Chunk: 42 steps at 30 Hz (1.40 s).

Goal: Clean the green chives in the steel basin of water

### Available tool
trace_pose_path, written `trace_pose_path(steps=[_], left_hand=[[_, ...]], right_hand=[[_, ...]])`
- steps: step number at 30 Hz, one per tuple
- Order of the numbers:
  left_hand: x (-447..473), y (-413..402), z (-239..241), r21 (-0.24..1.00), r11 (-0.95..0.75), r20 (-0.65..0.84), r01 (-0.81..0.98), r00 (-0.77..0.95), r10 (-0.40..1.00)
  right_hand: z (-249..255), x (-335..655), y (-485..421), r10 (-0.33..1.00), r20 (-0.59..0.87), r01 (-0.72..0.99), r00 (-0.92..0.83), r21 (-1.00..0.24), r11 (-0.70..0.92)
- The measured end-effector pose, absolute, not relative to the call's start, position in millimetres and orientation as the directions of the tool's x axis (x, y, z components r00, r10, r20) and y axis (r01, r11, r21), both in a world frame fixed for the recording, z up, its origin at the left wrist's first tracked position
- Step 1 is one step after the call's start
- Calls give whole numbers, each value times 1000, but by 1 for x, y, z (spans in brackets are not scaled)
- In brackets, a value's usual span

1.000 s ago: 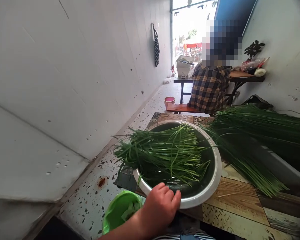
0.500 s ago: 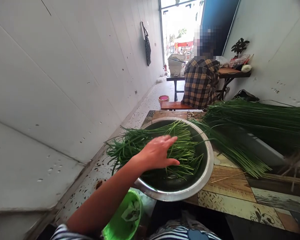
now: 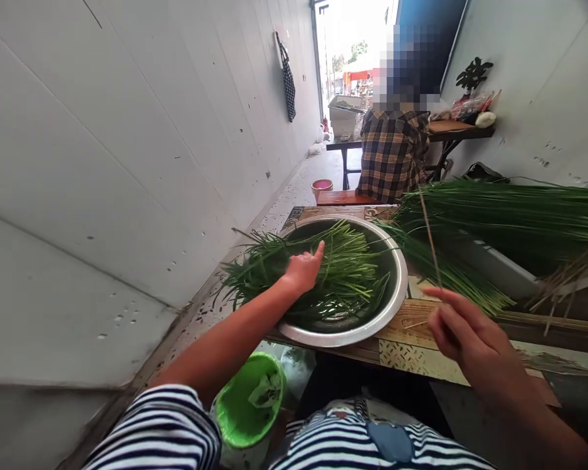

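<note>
- Grip, right hand: thumb and fingers pinched narrowly on a thin stalk, with the forefinger stretched out along the top. The stalk is straw-coloured, dry and wiry, and rises nearly upright from the fingers, above the near edge of the table.
- Grip, left hand: laid on the chives in the bowl, thumb raised, fingers curled down into the greens. Whether they close on a bunch cannot be told.
- Chives: slim, flat, glossy green blades, laid roughly parallel across the bowl. Their tips fan out over the left rim.
- Bowl: round, shallow, polished steel with a broad rolled rim. It stands on the left end of the table.
- Loose greens: a long, dense sheaf of the same blades, lying across the table just right of the bowl.
- Dry stalks: pale, brittle strands lying on the table below the sheaf.
- Table: flat top in a patchwork of wood-grain and ornamental tile patterns.
- Green bucket: smooth plastic, round, on the floor under the bowl's near rim, with scraps inside.
- Striped sleeve: navy and white knit on the left arm.
- Floor: speckled terrazzo, running along a white panelled wall.
- Person in a plaid shirt: seated well beyond the bowl, back turned.
</note>
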State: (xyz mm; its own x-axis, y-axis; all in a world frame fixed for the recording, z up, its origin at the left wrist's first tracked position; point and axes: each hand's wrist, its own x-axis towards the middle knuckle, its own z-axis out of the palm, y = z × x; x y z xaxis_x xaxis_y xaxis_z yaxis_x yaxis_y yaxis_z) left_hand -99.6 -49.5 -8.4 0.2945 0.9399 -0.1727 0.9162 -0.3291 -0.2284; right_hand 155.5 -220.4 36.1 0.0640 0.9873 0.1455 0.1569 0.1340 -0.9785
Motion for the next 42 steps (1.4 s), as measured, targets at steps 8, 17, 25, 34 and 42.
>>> trace_pose_path(steps=[8,17,25,34,42], left_hand=[[-108,-100,34,-181,-349,-231,919,306,924],[-141,-157,32,-57,-361,-321,931,325,890],[-145,-125,69,45,-455,-225,890,452,863],[-35,-35,34,83,-431,-8,899,433,901],[-45,-28,15,138,-545,-105,827,559,822]], right_hand=[[39,150,-157,954,300,318,-7,-904,287],[-30,124,-200,923,270,704,-274,-598,384],[-3,156,-186,967,185,414,-176,-877,243],[59,151,-147,983,173,-6,54,-985,173],[28,143,-112,993,-40,-174,-109,-983,-59]])
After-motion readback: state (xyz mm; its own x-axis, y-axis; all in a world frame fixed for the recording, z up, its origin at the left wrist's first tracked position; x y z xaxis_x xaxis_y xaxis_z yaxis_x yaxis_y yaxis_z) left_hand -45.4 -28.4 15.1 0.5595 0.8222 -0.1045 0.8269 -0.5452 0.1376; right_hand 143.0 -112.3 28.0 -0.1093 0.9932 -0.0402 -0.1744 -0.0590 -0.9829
